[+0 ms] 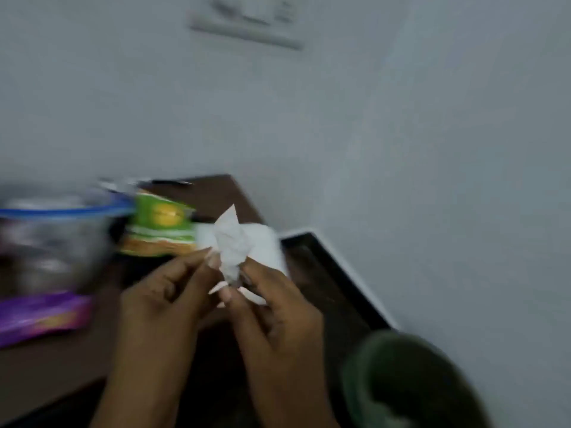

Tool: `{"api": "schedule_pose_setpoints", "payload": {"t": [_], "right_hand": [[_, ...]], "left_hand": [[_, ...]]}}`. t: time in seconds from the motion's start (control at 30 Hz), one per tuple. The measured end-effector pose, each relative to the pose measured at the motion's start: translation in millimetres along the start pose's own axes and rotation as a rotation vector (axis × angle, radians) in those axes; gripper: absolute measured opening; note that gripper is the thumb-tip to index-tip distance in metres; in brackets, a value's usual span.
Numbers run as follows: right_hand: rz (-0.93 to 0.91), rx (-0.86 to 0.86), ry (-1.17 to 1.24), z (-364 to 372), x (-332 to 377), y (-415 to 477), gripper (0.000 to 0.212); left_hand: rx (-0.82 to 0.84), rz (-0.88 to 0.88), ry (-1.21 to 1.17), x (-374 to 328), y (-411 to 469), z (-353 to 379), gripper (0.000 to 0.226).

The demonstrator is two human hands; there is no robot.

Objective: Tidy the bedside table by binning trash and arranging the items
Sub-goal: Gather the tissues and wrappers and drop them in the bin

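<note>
The view is blurred by motion. Both hands meet over the dark brown bedside table. My left hand and my right hand each pinch the lower end of a crumpled white tissue, which sticks up between the fingertips. A flat white paper lies on the table just behind the tissue. A green and yellow snack packet stands left of the tissue. A purple packet lies at the table's left front.
A clear tub with a blue rim sits at the left, holding dark items. A dark green bin stands at the lower right by the white wall. A switch plate is on the wall above.
</note>
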State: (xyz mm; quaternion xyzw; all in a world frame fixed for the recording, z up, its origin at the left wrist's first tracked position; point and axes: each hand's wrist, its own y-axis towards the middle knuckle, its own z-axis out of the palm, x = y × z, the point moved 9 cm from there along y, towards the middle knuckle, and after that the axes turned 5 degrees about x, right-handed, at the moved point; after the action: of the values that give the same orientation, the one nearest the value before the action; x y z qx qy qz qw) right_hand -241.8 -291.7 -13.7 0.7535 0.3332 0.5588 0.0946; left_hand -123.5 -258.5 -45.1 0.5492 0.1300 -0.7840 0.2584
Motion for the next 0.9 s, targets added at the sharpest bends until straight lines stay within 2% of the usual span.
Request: {"api": "schedule_pose_setpoints", "payload": {"t": [0.07, 0.13, 0.23, 0.3, 0.33, 0.43, 0.57, 0.63, 0.7, 0.73, 0.77, 0.8, 0.83, 0.87, 0.9], "right_hand": [[0.077, -0.134, -0.192, -62, -33, -27, 0.022], [0.156, -0.279, -0.342, -127, -67, -63, 0.018], [0.417, -0.429, -0.392, -206, -123, -122, 0.029], [0.621, -0.41, -0.408, -238, -156, -158, 0.035], [0.685, -0.378, -0.435, -249, -169, -173, 0.031], [0.819, -0.24, -0.584, -270, -194, -199, 0.029], [0.866, -0.143, -0.706, -277, -206, -209, 0.041], [0.713, -0.201, -0.8, -276, -189, -192, 0.03], [0.678, -0.19, -0.66, -250, -210, -187, 0.028], [0.621, -0.12, -0.582, -224, -222, -182, 0.048], [0.542, -0.152, -0.542, -195, -214, -168, 0.072], [0.493, -0.155, -0.475, -164, -204, -143, 0.082], [0.402, -0.086, -0.452, -127, -172, -118, 0.066], [0.225, -0.116, -0.46, -92, -124, -88, 0.032], [0.048, -0.097, -0.408, -57, -68, -67, 0.015]], "left_hand": [[0.186, -0.145, 0.015, 47, -12, 64, 0.014], [0.349, -0.216, 0.118, 88, -37, 127, 0.019], [0.493, -0.274, 0.27, 148, -82, 199, 0.032], [0.587, -0.334, 0.359, 187, -108, 234, 0.045], [0.643, -0.36, 0.399, 205, -120, 249, 0.046], [0.758, -0.381, 0.588, 243, -140, 268, 0.028], [0.591, -0.4, 0.726, 246, -117, 229, 0.047], [0.538, -0.35, 0.743, 219, -97, 207, 0.046], [0.439, -0.253, 0.697, 177, -75, 175, 0.043], [0.37, -0.195, 0.657, 152, -65, 152, 0.04], [0.287, -0.136, 0.633, 125, -57, 123, 0.036], [0.197, -0.064, 0.633, 96, -50, 92, 0.033], [0.105, 0.02, 0.683, 68, -46, 57, 0.031], [0.023, 0.104, 0.764, 38, -44, 24, 0.031], [-0.075, 0.185, 0.86, 9, -45, -10, 0.03]]}}
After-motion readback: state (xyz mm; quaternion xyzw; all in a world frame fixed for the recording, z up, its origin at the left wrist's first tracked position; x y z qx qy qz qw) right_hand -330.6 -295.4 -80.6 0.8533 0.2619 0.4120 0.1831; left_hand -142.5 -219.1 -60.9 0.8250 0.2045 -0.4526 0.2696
